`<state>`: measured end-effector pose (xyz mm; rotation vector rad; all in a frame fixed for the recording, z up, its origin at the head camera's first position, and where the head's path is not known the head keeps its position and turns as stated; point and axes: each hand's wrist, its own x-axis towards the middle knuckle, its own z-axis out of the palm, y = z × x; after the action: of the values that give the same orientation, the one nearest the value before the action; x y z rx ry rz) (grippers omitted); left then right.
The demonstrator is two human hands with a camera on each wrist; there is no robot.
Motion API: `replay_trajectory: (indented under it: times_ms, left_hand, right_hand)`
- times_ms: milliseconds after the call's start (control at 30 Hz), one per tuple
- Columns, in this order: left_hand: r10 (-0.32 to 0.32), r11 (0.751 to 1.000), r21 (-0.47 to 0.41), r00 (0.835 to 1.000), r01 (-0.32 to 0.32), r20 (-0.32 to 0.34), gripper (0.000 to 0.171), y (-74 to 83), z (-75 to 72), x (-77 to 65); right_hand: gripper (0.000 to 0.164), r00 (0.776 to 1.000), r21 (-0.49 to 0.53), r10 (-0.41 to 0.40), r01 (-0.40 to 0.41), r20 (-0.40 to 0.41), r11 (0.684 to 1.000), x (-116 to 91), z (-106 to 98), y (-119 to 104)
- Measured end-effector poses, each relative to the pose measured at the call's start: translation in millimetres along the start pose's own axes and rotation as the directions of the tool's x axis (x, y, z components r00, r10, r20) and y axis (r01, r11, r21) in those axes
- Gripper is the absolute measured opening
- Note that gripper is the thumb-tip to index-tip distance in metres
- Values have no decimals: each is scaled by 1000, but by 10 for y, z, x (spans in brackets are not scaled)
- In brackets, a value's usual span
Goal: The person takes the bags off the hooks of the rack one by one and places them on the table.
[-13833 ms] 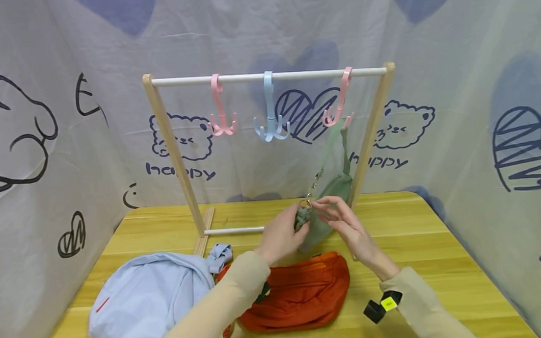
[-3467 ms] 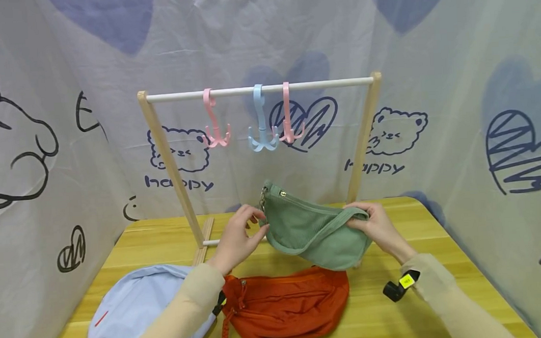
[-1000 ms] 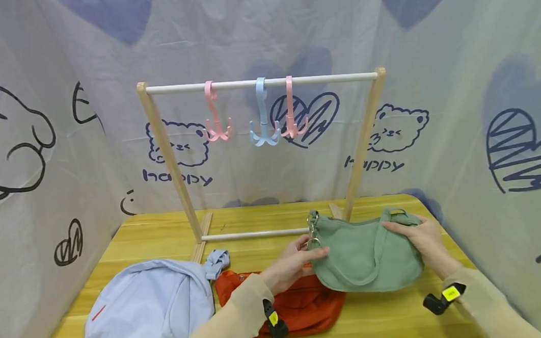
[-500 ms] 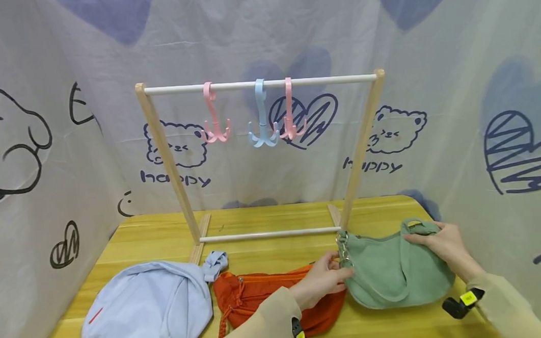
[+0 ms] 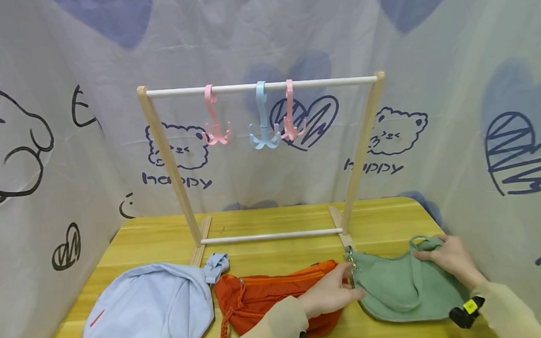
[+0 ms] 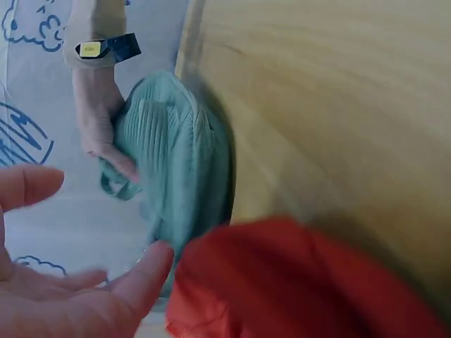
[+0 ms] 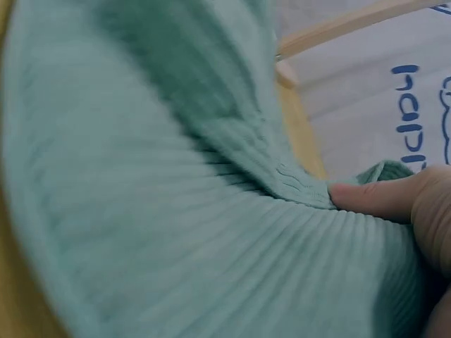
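The green corduroy shoulder bag (image 5: 386, 280) lies at the right of the table, its strap across the front and its metal chain at the left end. My right hand (image 5: 456, 261) grips its upper right end by the strap, and the right thumb (image 7: 373, 199) presses on the ribbed cloth. At the chain end is my left hand (image 5: 329, 291); in the left wrist view its thumb and fingers (image 6: 144, 278) are spread apart with nothing between them. Beneath the left forearm, and partly hidden by it, lies a red-orange waist bag (image 5: 259, 297).
A pale blue bag (image 5: 144, 308) rests at the left, its bunched strap (image 5: 217, 267) beside it. Behind stands a wooden rack (image 5: 174, 169) with a white top bar (image 5: 330, 82). From the bar hang two pink hooks (image 5: 214, 116) and a light blue hook (image 5: 263, 116).
The green bag has moved right and down, from over the red-orange bag to the table beside it. My left hand has let go of its chain end; the right hand has kept its grip.
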<state>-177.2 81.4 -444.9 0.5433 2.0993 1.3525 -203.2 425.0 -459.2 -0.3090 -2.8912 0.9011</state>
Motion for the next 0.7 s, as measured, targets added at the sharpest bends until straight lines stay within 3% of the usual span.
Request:
replay_trajectory:
  times_ms: [67, 133, 200, 300, 400, 567, 700]
  left_hand:
    - [40, 993, 110, 999, -41, 11, 65, 26, -45, -41]
    - [83, 964, 255, 997, -83, 11, 64, 36, -92, -73]
    - [119, 907, 406, 993, -112, 9, 64, 24, -151, -101]
    - [126, 802, 587, 992, -114, 21, 69, -23, -265, -155]
    - [99, 736, 670, 994, -101, 41, 78, -82, -401, -237]
    - [22, 691, 718, 995, -83, 94, 86, -196, -654, -359]
    - [-20, 653, 751, 989, -97, 145, 84, -299, -788, -413]
  right_hand:
    - [59, 1000, -43, -10, 9, -21, 999, 8, 4, 7]
    - [75, 1000, -73, -5, 4, -20, 997, 19, -2, -1]
    - [83, 1000, -105, 2, -1, 6, 994, 32, 0, -16]
    - [80, 999, -150, -32, 37, 34, 988, 41, 23, -47]
    - [72, 993, -200, -119, 122, 26, 972, 24, 78, -94]
    - [61, 959, -215, -282, 274, -6, 937, -51, 249, -304]
    - [54, 926, -113, -372, 377, 62, 919, -96, 404, -516]
